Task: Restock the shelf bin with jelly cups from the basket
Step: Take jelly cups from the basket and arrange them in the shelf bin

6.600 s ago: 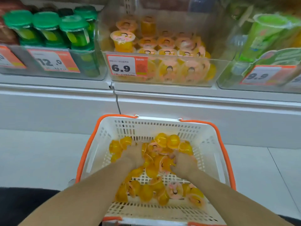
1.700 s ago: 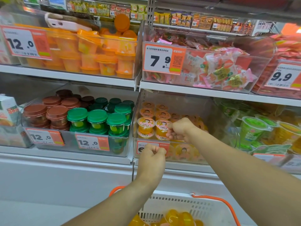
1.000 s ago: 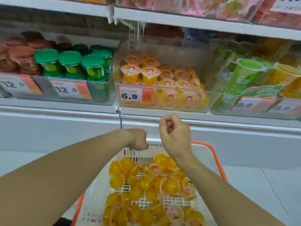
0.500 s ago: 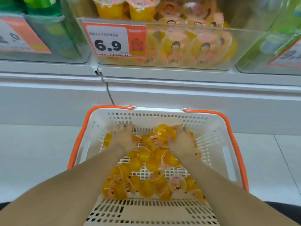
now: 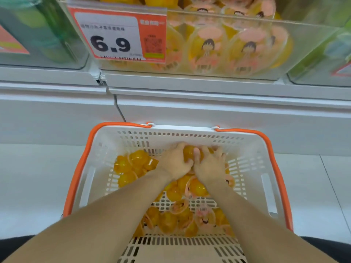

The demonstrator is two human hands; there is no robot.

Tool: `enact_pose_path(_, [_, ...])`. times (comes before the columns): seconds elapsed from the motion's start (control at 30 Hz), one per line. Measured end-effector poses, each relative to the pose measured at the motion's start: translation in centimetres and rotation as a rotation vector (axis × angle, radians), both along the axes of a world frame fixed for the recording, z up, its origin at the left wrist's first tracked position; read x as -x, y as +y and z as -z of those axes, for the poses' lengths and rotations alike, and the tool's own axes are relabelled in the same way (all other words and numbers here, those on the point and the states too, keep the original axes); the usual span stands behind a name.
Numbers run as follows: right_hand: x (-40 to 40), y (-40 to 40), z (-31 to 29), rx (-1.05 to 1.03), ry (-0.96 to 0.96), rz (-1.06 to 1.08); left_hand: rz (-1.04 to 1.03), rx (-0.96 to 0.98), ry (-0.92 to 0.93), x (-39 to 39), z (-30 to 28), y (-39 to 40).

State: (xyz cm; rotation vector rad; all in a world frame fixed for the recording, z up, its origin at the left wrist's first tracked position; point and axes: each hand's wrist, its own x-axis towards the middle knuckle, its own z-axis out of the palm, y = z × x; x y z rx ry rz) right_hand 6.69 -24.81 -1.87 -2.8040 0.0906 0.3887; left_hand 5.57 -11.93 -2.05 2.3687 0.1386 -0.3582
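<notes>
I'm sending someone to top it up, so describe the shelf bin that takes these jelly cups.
Look straight above the white basket with orange handles on the floor. The clear shelf bin there holds yellow cups with pink cartoon-girl lids. Unlike the greenish bins beside it, it carries a price tag reading 6.9.

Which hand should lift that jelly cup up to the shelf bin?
Probably the left hand. It wraps more of the jelly cup than the right hand, though both touch it. The shelf bin sits directly above.
</notes>
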Motion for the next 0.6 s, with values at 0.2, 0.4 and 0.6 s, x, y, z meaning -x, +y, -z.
enact_pose_path(0.2, [-0.1,-0.4,-1.3,0.008,0.129,-0.048,-0.051,-0.071,0.008,0.8,1.5,0.1])
enact_pose_path(0.4, [-0.6,-0.2,-3.0,0.044,0.226,-0.115,-0.036,-0.006,-0.047,1.9,0.9,1.0])
enact_pose_path(0.6, [-0.6,-0.1,-3.6,-0.588,0.530,0.241,-0.237,0.320,0.075,3.1,-2.6,4.0])
